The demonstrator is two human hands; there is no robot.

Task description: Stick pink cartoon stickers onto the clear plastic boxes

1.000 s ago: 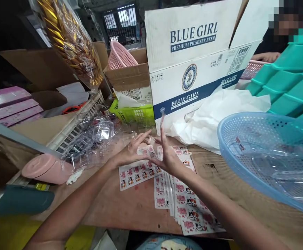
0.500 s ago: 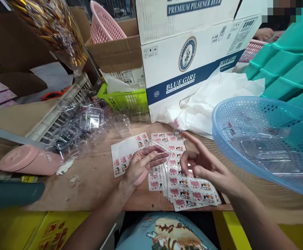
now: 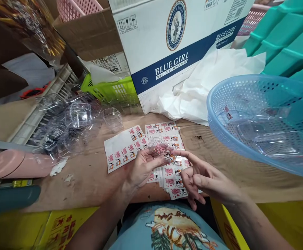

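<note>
Between thumb and fingers, my left hand (image 3: 143, 166) holds a small clear plastic box (image 3: 158, 145) above the sticker sheets. A pink and cat-patterned sticker (image 3: 164, 151) lies on the box. The index fingertip of my right hand (image 3: 206, 177) touches the sticker's right edge; its thumb and other fingers are apart and hold nothing. Beneath my hands is a stack of printed sticker sheets (image 3: 171, 182). To its left a partly used sheet (image 3: 120, 142) has a bare white area at its upper left.
Clear plastic boxes (image 3: 70, 121) are heaped at left beside a pink bottle (image 3: 18, 163). A blue basket (image 3: 232, 146) holding clear boxes stands at right. Behind are a green basket (image 3: 112, 91), a white carton (image 3: 151, 45) and crumpled white sheeting (image 3: 198, 93).
The sticker on my right fingertip has come down onto the clear box. My right hand has lowered toward my left hand, and the view has tilted downward.
</note>
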